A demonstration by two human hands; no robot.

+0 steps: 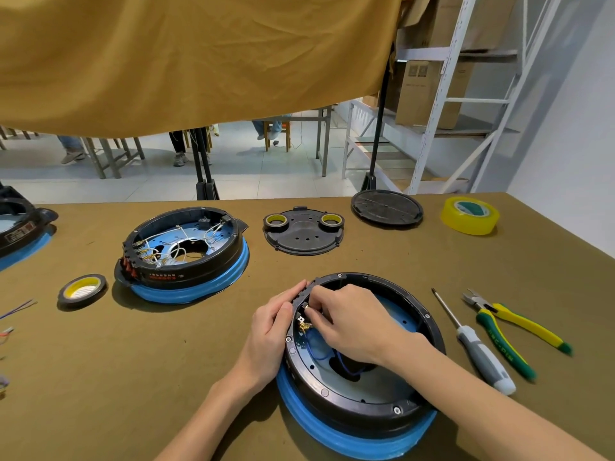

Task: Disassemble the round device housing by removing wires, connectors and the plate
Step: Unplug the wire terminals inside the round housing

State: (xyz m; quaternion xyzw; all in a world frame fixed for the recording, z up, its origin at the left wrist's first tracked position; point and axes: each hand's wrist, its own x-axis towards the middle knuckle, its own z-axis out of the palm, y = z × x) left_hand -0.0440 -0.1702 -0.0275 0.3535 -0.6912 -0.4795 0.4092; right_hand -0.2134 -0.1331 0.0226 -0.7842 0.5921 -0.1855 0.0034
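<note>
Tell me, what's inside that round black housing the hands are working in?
Inside the housing are a grey plate with a dark hole, blue wires and brass connectors. The right hand covers much of the far side.

housing: black ring, blue skirt, grey-blue plate inside
wires: blue
second housing: black, blue base, white wires
counter: olive-brown
pliers: yellow and green handles
tape roll: translucent yellow
screwdriver: grey and white handle

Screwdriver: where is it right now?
Head view, right side: the screwdriver lies on the table between the near housing and the pliers, untouched.
</note>
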